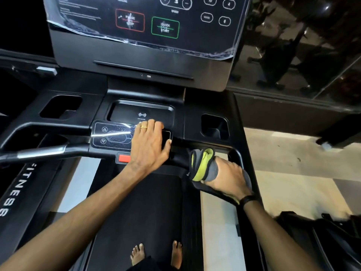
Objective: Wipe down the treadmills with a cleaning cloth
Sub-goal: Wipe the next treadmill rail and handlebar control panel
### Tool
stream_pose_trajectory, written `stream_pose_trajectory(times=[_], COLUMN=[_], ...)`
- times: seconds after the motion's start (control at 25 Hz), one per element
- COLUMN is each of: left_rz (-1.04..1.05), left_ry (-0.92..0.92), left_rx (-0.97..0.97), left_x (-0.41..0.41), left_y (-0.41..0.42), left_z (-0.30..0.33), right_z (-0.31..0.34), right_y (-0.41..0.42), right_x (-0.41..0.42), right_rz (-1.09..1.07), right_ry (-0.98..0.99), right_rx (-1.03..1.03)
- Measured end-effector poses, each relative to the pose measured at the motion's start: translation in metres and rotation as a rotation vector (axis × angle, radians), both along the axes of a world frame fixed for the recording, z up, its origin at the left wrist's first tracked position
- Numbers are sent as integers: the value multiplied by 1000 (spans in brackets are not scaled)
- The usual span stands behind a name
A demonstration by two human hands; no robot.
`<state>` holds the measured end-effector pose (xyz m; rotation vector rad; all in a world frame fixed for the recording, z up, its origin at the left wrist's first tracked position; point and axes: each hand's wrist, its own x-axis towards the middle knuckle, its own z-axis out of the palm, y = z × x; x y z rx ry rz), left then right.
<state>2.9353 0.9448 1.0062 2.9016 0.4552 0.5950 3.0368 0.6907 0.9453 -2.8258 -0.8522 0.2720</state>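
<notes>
Bare feet [156,255] stand on the black belt [136,212], at the bottom edge of the view. Forearms reach up from the lower corners.

Left hand [151,142]: palm down, fingers straight, flat on the small glossy panel [112,135] at the middle of the treadmill [48,132] crossbar; thumb hooked over the panel's right edge. Ring [144,126] on one finger. Holds nothing.

Right hand [227,178]: fingers curled round a bunched cloth [203,163], grey and yellow-green, pressed on the right handlebar [237,155] where it bends from the crossbar. Black band [249,199] on the wrist.

Red tab [124,158] just under the panel, partly covered by the left wrist. Above the panel, a shallow tray [142,112] with a wireless symbol; cup wells to either side. Console [144,22] above, top cut off by the frame; torn clear film [224,51] peels along its lower edge. "QUICK START" in a green box is readable; red box beside it and small text upper left too blurred to read.

Room: pale floor [293,159] right of the treadmill, dark glossy wall [302,45] top right with dim reflections of equipment, not identifiable. Second machine at left edge, lettering "ITNESS", cut off. Dark object, bottom right corner, blurred.
</notes>
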Motion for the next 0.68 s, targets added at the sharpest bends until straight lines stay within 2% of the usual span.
stream_pose_trajectory(times=[0.08,0.12,0.16,0.28,0.36,0.44,0.56,0.6,0.68], left_rz=[1,-2,-7,-8,-3,3,9,7,2], left_ry=[-5,-17,-27,-36,-34,-43,-55,-60,-88], left_rx=[6,7,2,-4,3,7,-14,-19,-56], left_x=[0,0,0,-1,0,1,3,3,4], left_y=[1,2,1,1,1,1,-2,-3,-3], left_z=[0,-1,-1,-2,-3,-5,-7,-8,-10], right_z=[14,15,13,-13,-18,-8,20,27,33], right_y=[4,3,1,3,3,4,7,6,7], right_x=[19,22,19,-13,-14,-3,17,20,14], right_rz=[3,-14,-45,-100,-108,-100,-60,-48,-84], right_ry=[172,180,134,-215,-305,-177,220,286,273], right_rx=[-28,-17,-4,74,83,15,-129,-103,-52])
